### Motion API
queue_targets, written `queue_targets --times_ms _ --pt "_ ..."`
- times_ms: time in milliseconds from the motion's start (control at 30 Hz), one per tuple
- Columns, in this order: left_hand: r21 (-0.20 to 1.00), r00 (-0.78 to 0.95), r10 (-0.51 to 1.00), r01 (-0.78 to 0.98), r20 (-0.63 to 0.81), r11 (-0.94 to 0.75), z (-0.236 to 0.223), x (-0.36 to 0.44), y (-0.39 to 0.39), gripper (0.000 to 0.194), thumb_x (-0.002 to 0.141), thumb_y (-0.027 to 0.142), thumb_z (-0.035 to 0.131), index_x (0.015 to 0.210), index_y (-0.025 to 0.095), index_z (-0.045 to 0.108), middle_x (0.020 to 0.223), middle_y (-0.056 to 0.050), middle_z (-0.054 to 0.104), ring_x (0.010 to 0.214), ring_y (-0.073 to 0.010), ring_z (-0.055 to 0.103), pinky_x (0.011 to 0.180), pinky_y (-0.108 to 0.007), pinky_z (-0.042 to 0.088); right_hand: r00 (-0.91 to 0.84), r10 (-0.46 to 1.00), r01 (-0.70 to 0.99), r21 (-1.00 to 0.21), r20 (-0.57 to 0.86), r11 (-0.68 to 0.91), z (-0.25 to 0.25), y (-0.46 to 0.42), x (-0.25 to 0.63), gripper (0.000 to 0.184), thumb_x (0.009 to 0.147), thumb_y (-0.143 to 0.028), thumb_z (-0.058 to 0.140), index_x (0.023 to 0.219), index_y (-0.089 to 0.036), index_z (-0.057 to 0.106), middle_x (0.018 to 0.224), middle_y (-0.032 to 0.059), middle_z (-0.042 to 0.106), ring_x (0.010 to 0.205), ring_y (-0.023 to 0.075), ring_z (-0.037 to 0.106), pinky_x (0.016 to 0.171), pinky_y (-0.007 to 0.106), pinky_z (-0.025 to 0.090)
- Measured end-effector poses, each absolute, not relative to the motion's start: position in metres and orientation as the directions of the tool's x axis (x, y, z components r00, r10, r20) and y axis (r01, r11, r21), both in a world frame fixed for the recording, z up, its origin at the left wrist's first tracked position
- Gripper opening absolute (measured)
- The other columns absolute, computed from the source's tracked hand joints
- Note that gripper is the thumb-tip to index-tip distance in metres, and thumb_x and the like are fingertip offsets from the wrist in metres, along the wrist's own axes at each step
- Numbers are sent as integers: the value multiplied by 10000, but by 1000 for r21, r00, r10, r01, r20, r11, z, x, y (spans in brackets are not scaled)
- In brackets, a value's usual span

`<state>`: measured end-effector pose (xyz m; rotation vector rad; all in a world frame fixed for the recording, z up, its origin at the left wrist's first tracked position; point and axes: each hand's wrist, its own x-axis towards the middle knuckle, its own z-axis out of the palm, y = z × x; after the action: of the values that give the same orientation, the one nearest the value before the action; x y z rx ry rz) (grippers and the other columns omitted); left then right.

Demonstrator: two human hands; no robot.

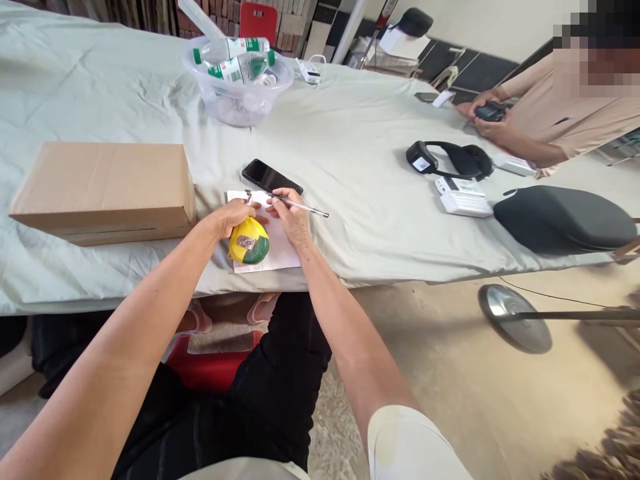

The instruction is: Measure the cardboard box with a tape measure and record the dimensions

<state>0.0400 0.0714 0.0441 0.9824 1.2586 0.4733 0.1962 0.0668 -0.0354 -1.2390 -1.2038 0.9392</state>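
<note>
My left hand is closed over the top of a yellow and green tape measure that rests on a white sheet of paper near the table's front edge. A short length of its tape sticks out toward the paper's far edge. My right hand pinches a thin silver pen just right of the left hand, with the pen lying low over the paper. A black phone lies just beyond the paper.
A cardboard box lies to the left. A clear bowl with plastic bottles stands at the back. Right: a black headset, white devices, a dark cushion. Another person's hands hold a small device at the far right.
</note>
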Motion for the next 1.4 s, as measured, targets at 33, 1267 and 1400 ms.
queue_targets --times_ms 33,1267,1400 --pt "812 309 751 201 -583 547 40 40 73 435 752 88 670 1180 166 659 841 -81 776 841 -292 741 716 -386 605 166 977 66 -990 136 127 -34 67 199 179 864 -344 603 1010 -246 573 891 -17 701 725 98 673 714 239 550" --pt "777 147 764 136 -629 614 20 46 78 406 710 44 594 1096 170 610 607 18 639 512 -193 640 544 -274 524 85 949 428 -872 303 240 -38 96 202 81 831 -325 534 818 -246 551 771 -9 653 696 168 614 684 308 486" --pt "782 163 765 154 -623 604 20 45 78 300 711 58 593 991 167 603 584 18 611 511 -190 625 533 -273 517 90 955 430 -875 284 220 -35 94 202 64 836 -307 530 806 -252 539 736 -14 659 698 173 614 700 310 491"
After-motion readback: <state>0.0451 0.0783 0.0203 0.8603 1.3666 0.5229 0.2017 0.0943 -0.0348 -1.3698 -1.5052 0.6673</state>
